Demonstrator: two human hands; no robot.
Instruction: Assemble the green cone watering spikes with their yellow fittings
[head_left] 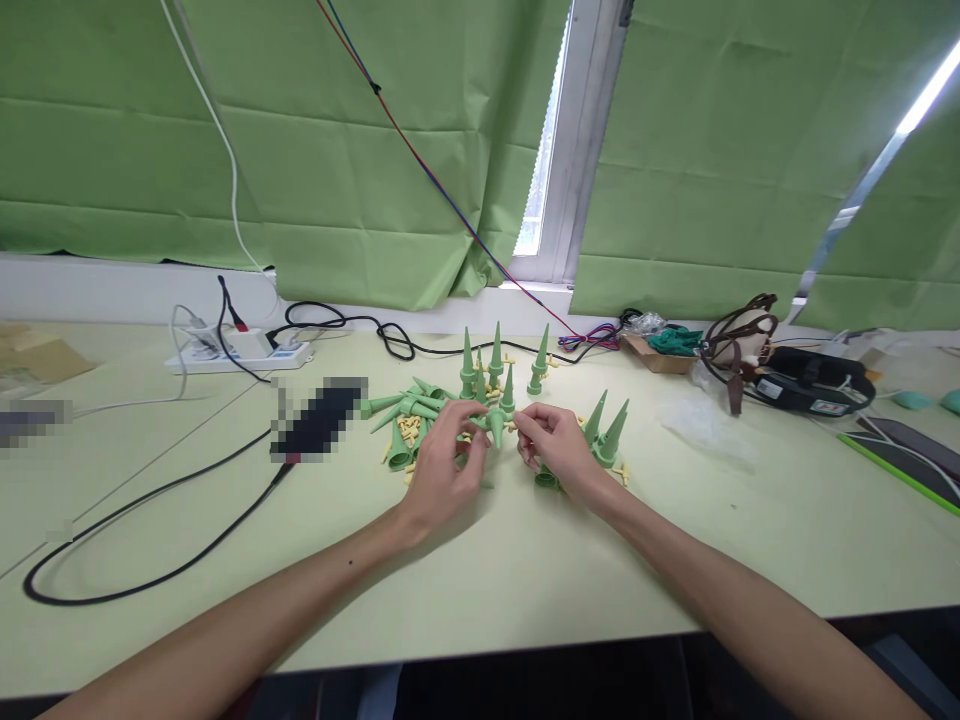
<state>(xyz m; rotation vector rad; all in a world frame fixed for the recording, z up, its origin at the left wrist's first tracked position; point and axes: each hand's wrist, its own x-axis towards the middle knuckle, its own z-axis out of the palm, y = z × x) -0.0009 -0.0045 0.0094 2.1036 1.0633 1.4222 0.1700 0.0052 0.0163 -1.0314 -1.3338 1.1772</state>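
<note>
Green curtains [337, 150] across the back, pale table [420, 600] below. Both forearms stretched in from the near edge, slanting inward, with hands close together above the middle of the tabletop. Between them, a green cone [496, 427], tip pointing down. Left hand [446, 470] rounded, thumb and forefinger curving toward the cone's left side with a gap between them; contact partly hidden, so cannot tell whether really gripping. Right hand [556, 445] turned knuckles up, thumb and forefinger pinched on the cone's right side, other fingers curled under the palm. Just beside the left hand, a heap of loose green cones [405, 403] with small yellow pegs [409, 428] among them. Beyond the hands, upright cones [496, 350], tips up; two more, likewise tip up, near the right hand.
</note>
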